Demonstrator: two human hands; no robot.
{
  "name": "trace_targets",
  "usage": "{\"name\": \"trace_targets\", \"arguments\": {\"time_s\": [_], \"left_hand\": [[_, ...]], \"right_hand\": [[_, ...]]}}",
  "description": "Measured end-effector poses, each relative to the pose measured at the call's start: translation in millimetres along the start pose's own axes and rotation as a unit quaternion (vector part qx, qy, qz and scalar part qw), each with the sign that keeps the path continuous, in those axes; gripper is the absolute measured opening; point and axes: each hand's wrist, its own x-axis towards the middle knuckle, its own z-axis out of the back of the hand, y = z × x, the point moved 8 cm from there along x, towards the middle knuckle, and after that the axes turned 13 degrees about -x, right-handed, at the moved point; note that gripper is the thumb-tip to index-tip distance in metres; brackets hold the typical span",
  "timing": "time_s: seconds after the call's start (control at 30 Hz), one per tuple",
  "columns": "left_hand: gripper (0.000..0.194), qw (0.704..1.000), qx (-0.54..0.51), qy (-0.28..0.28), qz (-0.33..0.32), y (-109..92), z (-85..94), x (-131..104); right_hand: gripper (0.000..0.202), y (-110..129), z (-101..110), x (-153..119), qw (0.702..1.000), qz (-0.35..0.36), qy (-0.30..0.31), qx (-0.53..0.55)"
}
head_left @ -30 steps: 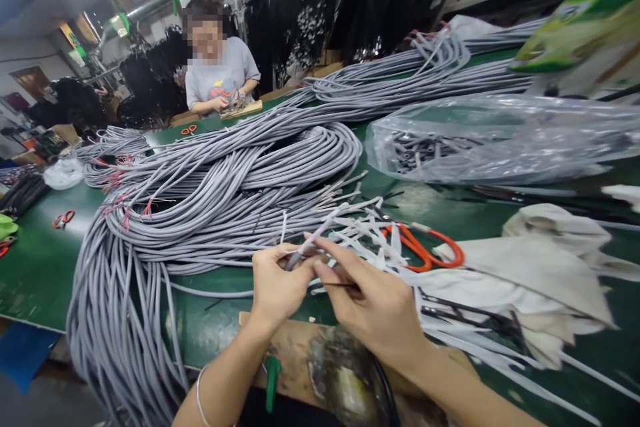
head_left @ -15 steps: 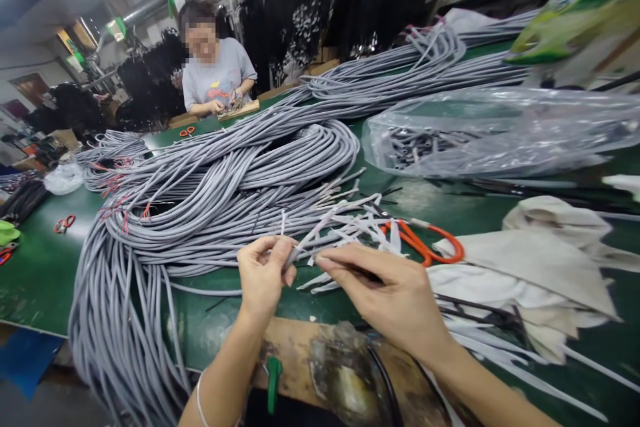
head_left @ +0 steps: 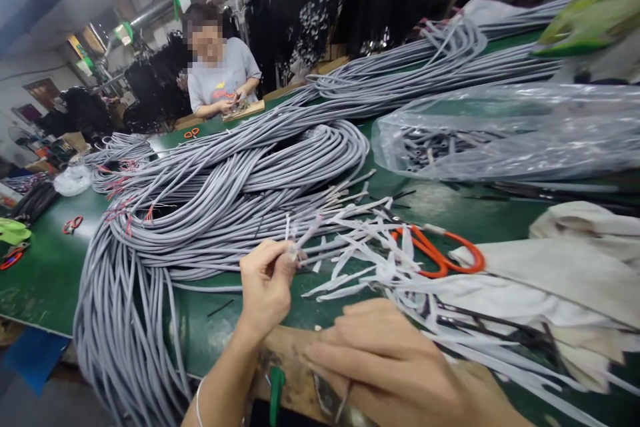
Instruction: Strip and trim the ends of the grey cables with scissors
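The left hand (head_left: 265, 287) is drawn in tight, thumb against forefinger, pinching a slim, pale grey cable end (head_left: 307, 232) that points up and away past the fingertips. The right hand (head_left: 385, 360) lies lower and nearer the body, fingers curled together over a worn brown wooden board (head_left: 287, 347); a thin brownish strand shows beneath it, but blur means one cannot tell whether the fingers grip it.

For steady work, the person does best to pinch the cable end close behind its tip, so that it neither twists nor bends, and to bring the right hand's fingertips in from below without covering the view. Loose strips could snag (a tangle of thin white fabric strips (head_left: 385, 260) lies just right of the left hand), so a little free space around the tip would help.

The green, smooth surface (head_left: 45, 280) shows bare to the left of the hands. Beyond the left hand spreads a thick heap of looped grey cables (head_left: 225, 173); above the right hand rest large orange-handled scissors (head_left: 425, 250) and, farther off, a clear plastic bag (head_left: 550, 133). Across the surface a co-worker in a grey shirt (head_left: 230, 67) works before dark hanging bundles (head_left: 320, 13).
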Motion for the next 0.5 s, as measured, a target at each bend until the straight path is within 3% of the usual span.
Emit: {"name": "trace_targets", "arguments": {"time_s": [0.1, 0.17, 0.23, 0.43, 0.5], "left_hand": [[0.044, 0.998, -0.045, 0.034, 0.015, 3, -1.0, 0], [0.040, 0.997, -0.058, 0.043, -0.018, -3, -0.2, 0], [0.032, 0.996, -0.060, 0.042, -0.058, -11, 0.6, 1], [0.019, 0.994, -0.052, 0.054, -0.078, -17, -2.8, 0], [0.020, 0.995, -0.035, 0.065, -0.071, -16, -4.4, -1]], "right_hand": [[0.008, -15, 10, 2, 0.997, -0.052, -0.047, -0.025], [0.008, -38, 18, -2, 0.979, -0.166, -0.077, -0.093], [0.010, -47, 20, -5, 0.968, -0.203, -0.080, -0.123], [0.014, -26, 41, -5, 0.957, -0.115, -0.164, -0.210], [0.014, -20, 42, -2, 0.956, -0.078, -0.162, -0.231]]}}
